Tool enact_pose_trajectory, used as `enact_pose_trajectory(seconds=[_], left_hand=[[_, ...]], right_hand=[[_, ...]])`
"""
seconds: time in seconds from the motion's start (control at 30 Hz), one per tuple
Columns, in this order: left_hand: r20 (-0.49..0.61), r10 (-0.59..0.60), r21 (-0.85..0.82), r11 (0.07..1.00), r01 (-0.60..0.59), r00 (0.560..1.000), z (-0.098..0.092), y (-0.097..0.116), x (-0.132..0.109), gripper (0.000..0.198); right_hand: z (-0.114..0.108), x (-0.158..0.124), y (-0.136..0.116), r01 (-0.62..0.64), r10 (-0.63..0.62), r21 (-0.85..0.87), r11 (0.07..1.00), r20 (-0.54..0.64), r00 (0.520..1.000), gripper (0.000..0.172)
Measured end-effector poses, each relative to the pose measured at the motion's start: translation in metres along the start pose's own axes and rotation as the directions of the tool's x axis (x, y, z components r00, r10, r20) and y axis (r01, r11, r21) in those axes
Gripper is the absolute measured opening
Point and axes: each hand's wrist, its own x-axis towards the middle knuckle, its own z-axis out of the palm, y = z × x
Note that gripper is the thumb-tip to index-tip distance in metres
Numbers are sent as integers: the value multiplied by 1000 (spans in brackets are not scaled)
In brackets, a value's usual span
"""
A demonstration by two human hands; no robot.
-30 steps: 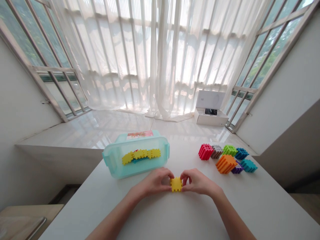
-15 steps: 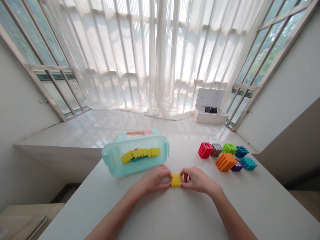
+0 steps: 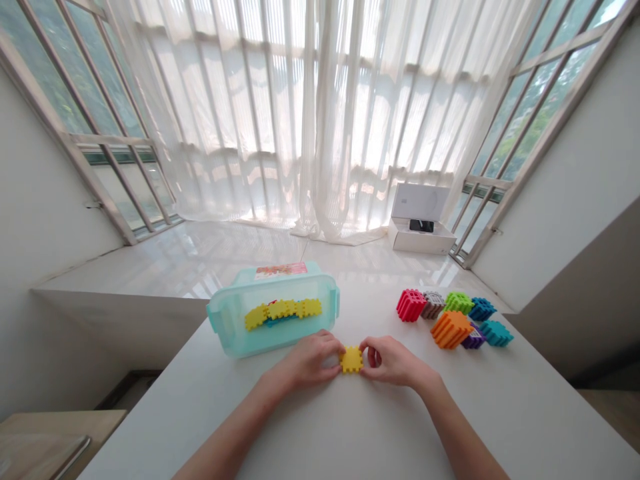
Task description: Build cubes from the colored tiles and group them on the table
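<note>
A yellow interlocking block piece with notched edges is at the middle of the white table. My left hand grips its left side between thumb and fingers. On the opposite side, my right hand pinches the right edge, its fingers curled. Just beyond my left hand stands a translucent mint-green bin. Several yellow notched pieces lie inside it, with some blue and red showing beneath them.
To the right stand cubes of notched pieces: red, grey, lime green, dark blue, orange, purple and teal. On the sill behind is an open white box holding a dark phone-like object.
The view has tilted slightly, so the scene sits a little lower in the picture. Both hands keep their hold on the yellow piece, with no clear movement.
</note>
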Motion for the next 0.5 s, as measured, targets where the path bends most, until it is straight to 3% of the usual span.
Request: enact_pose_trajectory(seconds=[0.1,0.2,0.33,0.43,0.5], left_hand=[[-7,-5,12,1000,5,1000,-7,1,-2,30],[-74,-31,33,999,33,997,-17,-2,-4,26],[-292,-108,162,974,160,950,-27,-19,-4,17],[-438,-165,301,899,317,884,-28,-38,-3,28],[-454,-195,362,851,380,870,-26,-49,-3,37]], right_hand=[[-5,-2,0,-33,29,72,997,50,998,37],[-12,-2,-1,-64,59,125,990,42,997,51],[-15,2,-2,-29,39,74,997,-151,988,41],[-11,6,-2,-14,24,43,999,-235,972,35],[-7,7,-3,-8,13,23,1000,-255,967,33]])
